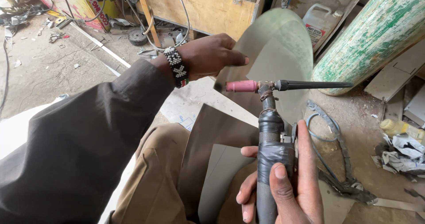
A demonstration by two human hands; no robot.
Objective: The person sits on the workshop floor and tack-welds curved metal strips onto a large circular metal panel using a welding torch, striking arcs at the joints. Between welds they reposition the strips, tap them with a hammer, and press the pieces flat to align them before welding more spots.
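Observation:
My right hand (283, 184) grips the taped black handle of a welding torch (270, 131), held upright; its pink ceramic nozzle (241, 86) points left and a long black back cap sticks out to the right. My left hand (212, 56), with a beaded black and white bracelet on the wrist, reaches across and holds the edge of a curved pale metal sheet (279, 51) standing behind the torch head. More flat grey sheet metal (212, 135) leans against my knee below.
A large green and white gas cylinder (376, 34) leans at the right. A white plastic jug (321, 22) and a wooden crate (203, 7) stand at the back. Cables, hose and crumpled paper (403, 155) lie on the dusty floor.

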